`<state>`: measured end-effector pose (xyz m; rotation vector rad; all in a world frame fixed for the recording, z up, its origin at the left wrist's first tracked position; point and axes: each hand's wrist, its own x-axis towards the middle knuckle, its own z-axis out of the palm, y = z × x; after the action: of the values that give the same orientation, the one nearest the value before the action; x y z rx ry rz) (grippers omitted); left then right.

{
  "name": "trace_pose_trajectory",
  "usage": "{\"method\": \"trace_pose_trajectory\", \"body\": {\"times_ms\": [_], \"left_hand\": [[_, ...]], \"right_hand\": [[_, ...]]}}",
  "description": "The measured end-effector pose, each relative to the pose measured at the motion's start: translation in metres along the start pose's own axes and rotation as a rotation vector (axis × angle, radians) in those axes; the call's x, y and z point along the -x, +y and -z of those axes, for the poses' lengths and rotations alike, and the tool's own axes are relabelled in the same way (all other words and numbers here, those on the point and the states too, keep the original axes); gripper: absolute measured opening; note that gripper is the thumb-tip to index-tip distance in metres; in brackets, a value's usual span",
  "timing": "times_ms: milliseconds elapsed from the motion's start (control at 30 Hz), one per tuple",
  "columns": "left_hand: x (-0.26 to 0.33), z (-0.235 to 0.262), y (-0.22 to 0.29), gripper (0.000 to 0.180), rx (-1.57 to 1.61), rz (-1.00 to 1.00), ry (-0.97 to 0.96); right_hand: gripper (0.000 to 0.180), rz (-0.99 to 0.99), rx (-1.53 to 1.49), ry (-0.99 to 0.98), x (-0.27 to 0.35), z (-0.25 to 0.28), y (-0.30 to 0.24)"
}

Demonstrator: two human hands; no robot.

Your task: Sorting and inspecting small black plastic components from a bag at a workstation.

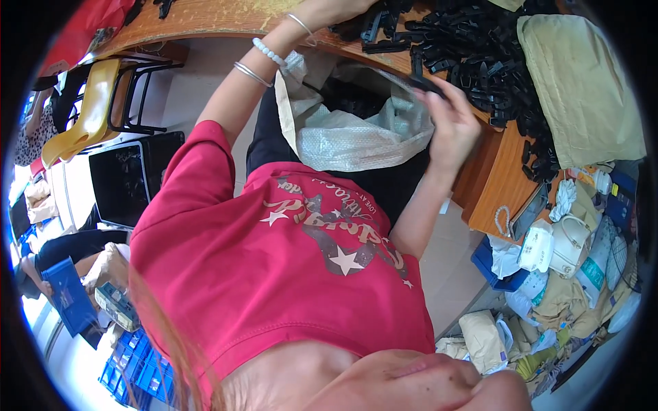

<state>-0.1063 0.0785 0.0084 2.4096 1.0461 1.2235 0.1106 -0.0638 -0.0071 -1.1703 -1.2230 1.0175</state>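
My left hand reaches over the wooden table at the top edge of the view, beside black plastic parts; its fingertips are cut off or hidden. My right hand is raised at the table's front edge, its thumb and fingers closed on a black plastic part, slightly blurred. Below the hands, a white woven sack hangs open on my lap, with dark pieces inside. A large heap of black plastic parts covers the table just beyond my right hand.
A khaki cloth bag lies right of the heap on the wooden table. Bags, packages and a white handbag crowd the lower right. At left are a yellow chair, a black crate, blue bins and other people.
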Motion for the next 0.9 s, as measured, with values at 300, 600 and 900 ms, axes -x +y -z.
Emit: {"method": "trace_pose_trajectory", "body": {"times_ms": [300, 600, 900], "left_hand": [[0.019, 0.01, 0.054, 0.013, 1.152, 0.411, 0.346], [0.086, -0.008, 0.064, 0.026, 1.19, 0.878, -0.018], [0.093, -0.006, 0.087, 0.036, 0.455, 0.291, -0.162]], "right_hand": [[0.024, -0.036, -0.046, -0.053, -0.014, -0.048, 0.036], [0.026, 0.116, -0.002, -0.143, 0.012, -0.038, -0.014], [0.026, 0.319, 0.36, 0.027, 0.02, -0.03, -0.001]]}}
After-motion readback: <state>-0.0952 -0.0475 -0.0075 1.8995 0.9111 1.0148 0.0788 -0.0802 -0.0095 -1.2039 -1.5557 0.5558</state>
